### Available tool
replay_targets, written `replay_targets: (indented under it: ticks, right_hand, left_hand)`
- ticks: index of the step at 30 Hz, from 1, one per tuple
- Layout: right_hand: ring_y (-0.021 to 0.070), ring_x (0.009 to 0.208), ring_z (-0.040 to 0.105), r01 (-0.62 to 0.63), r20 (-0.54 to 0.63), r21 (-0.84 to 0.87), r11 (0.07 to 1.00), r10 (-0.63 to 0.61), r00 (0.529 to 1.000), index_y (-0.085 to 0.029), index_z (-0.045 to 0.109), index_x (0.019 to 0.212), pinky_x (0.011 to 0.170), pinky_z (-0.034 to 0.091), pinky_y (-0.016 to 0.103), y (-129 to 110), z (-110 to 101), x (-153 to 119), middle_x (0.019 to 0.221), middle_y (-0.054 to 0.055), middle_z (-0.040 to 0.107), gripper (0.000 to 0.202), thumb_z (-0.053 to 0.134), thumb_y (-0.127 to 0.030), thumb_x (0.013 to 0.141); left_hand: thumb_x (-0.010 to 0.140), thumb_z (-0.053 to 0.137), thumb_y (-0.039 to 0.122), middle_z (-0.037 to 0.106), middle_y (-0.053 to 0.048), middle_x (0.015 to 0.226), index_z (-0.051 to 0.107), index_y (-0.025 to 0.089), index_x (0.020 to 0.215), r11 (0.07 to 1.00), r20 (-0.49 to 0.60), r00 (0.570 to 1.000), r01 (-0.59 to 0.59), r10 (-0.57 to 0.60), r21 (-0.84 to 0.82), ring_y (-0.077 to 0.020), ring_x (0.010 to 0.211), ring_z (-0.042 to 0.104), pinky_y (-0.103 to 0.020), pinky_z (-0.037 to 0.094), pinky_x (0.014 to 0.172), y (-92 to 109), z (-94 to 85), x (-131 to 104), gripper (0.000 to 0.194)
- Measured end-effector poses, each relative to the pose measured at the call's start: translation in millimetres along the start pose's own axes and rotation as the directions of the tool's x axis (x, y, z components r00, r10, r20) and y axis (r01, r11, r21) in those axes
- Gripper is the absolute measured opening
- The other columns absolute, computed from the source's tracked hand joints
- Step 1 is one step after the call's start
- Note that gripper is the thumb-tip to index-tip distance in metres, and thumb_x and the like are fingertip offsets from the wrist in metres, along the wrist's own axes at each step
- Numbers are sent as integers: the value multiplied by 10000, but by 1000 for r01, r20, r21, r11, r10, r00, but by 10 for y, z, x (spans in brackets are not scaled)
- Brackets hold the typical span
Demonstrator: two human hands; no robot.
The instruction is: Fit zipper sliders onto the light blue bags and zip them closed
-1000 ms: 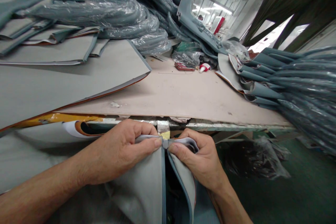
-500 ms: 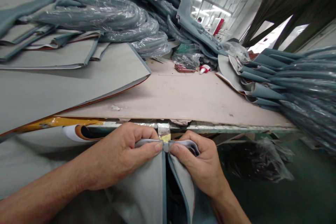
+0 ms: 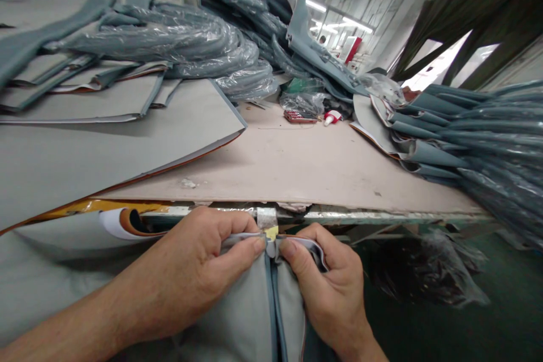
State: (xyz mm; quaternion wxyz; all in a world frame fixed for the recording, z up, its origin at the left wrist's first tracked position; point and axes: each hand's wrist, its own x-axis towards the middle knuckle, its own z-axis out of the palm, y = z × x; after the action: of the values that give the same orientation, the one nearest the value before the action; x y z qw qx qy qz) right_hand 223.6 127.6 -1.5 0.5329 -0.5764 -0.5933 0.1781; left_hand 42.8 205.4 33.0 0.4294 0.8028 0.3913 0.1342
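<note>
Grey sheet material (image 3: 237,305) with blue-grey trimmed edges hangs in front of the table's near edge. My left hand (image 3: 207,260) pinches the top of the left edge between thumb and forefinger. My right hand (image 3: 331,283) pinches the top of the right edge the same way, with a fold curling beneath its forefinger. Between the two thumbs sits a small pale grey piece (image 3: 270,249), too small to make out. The two trimmed edges run down side by side below it. A yellow scrap (image 3: 271,232) shows just behind, on a strip of silvery tape (image 3: 267,218).
On the pinkish tabletop (image 3: 305,164), a large grey panel (image 3: 161,130) lies left, below plastic-wrapped blue-grey bundles (image 3: 178,39). A red phone-like device (image 3: 300,117) and a red-and-white bottle (image 3: 332,117) lie at the back. More folded pieces (image 3: 441,130) are stacked right.
The trimmed edges below my hands have come closer together, narrowing the dark gap. Both hands keep their pinches and sit slightly lower in view; the table has shifted down similarly.
</note>
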Motion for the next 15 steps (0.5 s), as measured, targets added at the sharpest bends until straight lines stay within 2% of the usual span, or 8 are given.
replay_targets:
  ticks: [5, 8, 12, 15]
  right_hand:
    - [71, 475, 429, -48, 14, 67, 997, 47, 999, -154, 602, 646, 441, 329, 167, 20, 19, 69, 519, -42, 508, 300, 652, -329, 886]
    - [74, 491, 417, -110, 92, 107, 988, 100, 991, -149, 612, 654, 453, 331, 170, 34, -20, 101, 536, -37, 510, 308, 657, -356, 876]
    - [81, 535, 411, -210, 238, 123, 970, 176, 955, -144, 623, 664, 484, 334, 176, 36, -87, 142, 575, -31, 514, 268, 697, -352, 815]
    - [75, 523, 357, -269, 312, 178, 947, 205, 928, -143, 604, 637, 471, 305, 180, 33, -105, 171, 554, -41, 464, 270, 724, -343, 773]
  left_hand:
    - [937, 484, 541, 448, 42, 645, 577, 184, 707, 999, 15, 1000, -7, 7, -32, -114, 611, 401, -238, 291, 544, -26, -26, 20, 434]
    - [930, 491, 552, 458, 38, 663, 594, 180, 716, 998, 44, 999, 5, -3, -55, -114, 618, 397, -230, 298, 537, -43, -32, 31, 441]
    - [893, 563, 491, 532, 34, 693, 656, 187, 789, 993, 133, 990, 64, -52, -94, -113, 622, 430, -208, 312, 509, -46, -37, 40, 335]
    - [874, 579, 444, 475, 50, 636, 628, 182, 774, 987, 190, 978, 104, -80, -120, -95, 566, 377, -199, 268, 471, -2, -68, 45, 285]
